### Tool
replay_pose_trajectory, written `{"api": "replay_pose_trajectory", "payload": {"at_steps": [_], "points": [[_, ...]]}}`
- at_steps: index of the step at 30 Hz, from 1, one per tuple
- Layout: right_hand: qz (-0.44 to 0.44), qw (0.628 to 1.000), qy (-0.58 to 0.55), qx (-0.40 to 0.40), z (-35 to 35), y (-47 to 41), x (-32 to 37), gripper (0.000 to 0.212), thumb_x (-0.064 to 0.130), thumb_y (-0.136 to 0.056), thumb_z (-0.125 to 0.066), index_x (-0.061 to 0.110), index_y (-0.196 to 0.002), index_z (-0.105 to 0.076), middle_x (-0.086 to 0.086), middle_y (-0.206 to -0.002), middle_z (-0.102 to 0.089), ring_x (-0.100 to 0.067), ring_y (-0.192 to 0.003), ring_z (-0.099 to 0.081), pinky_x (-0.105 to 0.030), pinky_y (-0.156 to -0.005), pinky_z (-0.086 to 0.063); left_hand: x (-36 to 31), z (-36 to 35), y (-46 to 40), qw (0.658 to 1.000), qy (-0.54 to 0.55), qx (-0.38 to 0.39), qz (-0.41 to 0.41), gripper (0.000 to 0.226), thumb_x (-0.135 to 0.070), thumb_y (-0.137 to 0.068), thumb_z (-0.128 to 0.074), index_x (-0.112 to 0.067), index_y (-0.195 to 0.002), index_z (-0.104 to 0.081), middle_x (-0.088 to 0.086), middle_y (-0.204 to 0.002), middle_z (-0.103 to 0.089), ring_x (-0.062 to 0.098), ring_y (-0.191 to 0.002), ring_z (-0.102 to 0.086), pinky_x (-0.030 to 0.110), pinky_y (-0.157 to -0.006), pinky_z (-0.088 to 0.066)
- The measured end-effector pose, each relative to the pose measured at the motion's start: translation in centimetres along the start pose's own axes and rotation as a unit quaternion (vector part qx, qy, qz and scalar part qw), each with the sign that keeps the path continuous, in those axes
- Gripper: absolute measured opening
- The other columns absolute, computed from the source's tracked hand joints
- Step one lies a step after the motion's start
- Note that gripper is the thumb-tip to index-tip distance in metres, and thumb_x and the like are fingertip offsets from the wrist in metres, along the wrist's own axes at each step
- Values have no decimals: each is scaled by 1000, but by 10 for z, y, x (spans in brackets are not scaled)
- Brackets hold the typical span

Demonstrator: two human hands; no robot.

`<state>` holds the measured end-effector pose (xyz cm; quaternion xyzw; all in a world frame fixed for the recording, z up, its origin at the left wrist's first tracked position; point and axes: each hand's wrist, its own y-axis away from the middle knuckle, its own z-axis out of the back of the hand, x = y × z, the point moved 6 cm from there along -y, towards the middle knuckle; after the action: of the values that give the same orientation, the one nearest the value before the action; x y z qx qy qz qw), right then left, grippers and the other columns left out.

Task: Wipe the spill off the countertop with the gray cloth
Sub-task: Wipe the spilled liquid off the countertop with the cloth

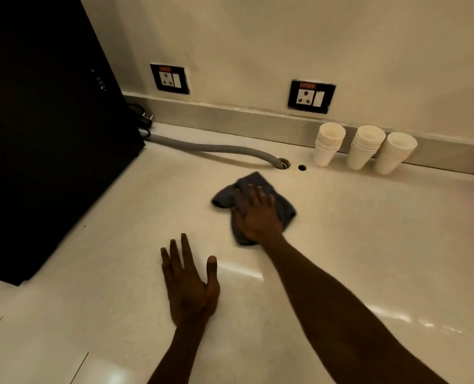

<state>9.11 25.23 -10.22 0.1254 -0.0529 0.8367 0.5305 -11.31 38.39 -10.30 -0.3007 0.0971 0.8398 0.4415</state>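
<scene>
Right hand (pixel 258 214): fingers spread and flat, palm down on the cloth (pixel 282 206), pressing it to the counter (pixel 368 245); nothing pinched or gripped. Cloth is gray, crumpled, and sticks out past the fingertips on the far side, to the left of them, and beside the heel of the palm. It lies mid-counter, in front of the wall.

Left hand (pixel 188 286): open, fingers straight and slightly apart, palm flat on bare counter, thumb out to the right. Holds nothing. It sits nearer the camera than the right hand and to its left, apart from the cloth.

No spill can be made out on the counter (only glossy reflections near the right forearm).

Beyond the right fingertips: a small hole (pixel 302 167) in the counter, and a gray ribbed hose (pixel 216 148) entering a second opening just left of it. Further right, against the backsplash, three stacks of white cups (pixel 327 145). Two wall sockets (pixel 310 97) above. Far left of the left fingers, a black appliance (pixel 50 134).
</scene>
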Motion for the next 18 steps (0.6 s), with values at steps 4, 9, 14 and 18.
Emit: {"api": "replay_pose_trajectory", "payload": {"at_steps": [4,9,14,18], "points": [[55,998,-16,23,-26,24,63,69,63,-101,-21,37,-162,-4,-4,-171,5,-29,-157,9,-55,-124,9,1,10,1,997,51,-51,6,86,-78,-90,-10,-32,-162,-9,0,-171,-11,20,-159,4,53,-125,-18],[17,999,-43,13,-31,81,67,68,64,-101,-20,39,-161,-2,-5,-171,3,-29,-157,8,-55,-124,8,3,11,1,996,71,-58,-17,88,-78,-91,-14,-27,-162,-16,-1,-170,-14,21,-159,1,49,-126,-18],[-20,999,-36,-3,-25,148,49,71,67,-100,-18,38,-161,1,-6,-171,2,-30,-157,10,-58,-124,4,1,12,5,997,66,-39,-17,83,-73,-92,-20,-28,-161,-19,0,-169,-18,21,-158,-5,44,-126,-19],[-67,997,-25,-32,-19,200,6,74,73,-97,-18,39,-162,-7,-5,-171,-5,-30,-157,3,-58,-124,0,-1,8,8,999,5,4,-45,85,-73,-91,-17,-25,-161,-19,4,-170,-17,23,-158,-5,44,-128,-11]]}}
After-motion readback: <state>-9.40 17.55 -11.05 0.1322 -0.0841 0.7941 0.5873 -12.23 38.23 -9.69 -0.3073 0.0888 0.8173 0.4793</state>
